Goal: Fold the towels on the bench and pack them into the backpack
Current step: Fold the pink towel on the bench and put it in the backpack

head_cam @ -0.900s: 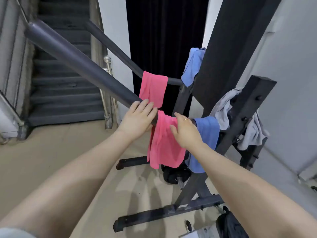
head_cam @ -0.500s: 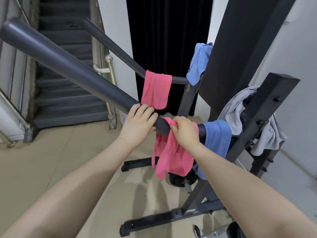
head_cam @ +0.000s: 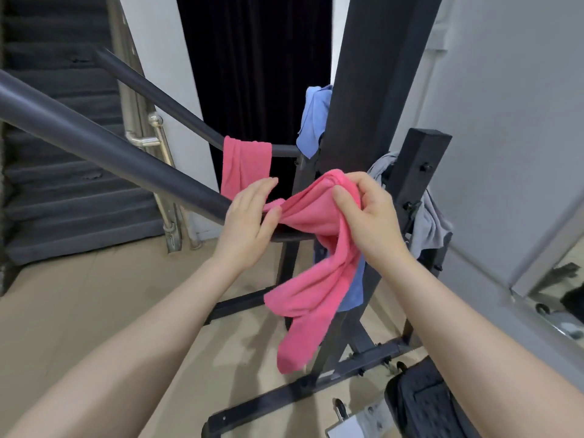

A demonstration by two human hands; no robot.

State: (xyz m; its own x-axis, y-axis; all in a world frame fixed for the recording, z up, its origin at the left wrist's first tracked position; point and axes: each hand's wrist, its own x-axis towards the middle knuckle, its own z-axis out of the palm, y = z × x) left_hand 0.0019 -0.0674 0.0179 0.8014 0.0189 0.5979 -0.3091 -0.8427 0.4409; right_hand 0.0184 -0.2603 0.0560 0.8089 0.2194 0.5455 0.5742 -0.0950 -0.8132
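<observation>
My right hand (head_cam: 368, 213) grips a bunched pink towel (head_cam: 311, 276) lifted off the near black bar (head_cam: 104, 153) of the bench frame; most of it hangs down below. My left hand (head_cam: 249, 221) has fairly straight fingers and pinches the towel's left end between thumb and fingers. A second pink towel (head_cam: 245, 167) is draped over the far bar. A blue towel (head_cam: 313, 121) hangs higher on the frame, another blue one (head_cam: 354, 287) shows behind the pink towel, and a grey towel (head_cam: 425, 222) hangs on the right post. A black backpack (head_cam: 420, 403) lies on the floor at bottom right.
The black bench frame (head_cam: 347, 352) stands on a beige floor with feet spreading forward. A grey staircase (head_cam: 63, 197) with a metal railing (head_cam: 151, 137) is at left. A grey wall is at right, a dark curtain behind.
The pink towel has come off the near bar: my right hand lifted it up and right. My left hand left the bar and took the towel's end.
</observation>
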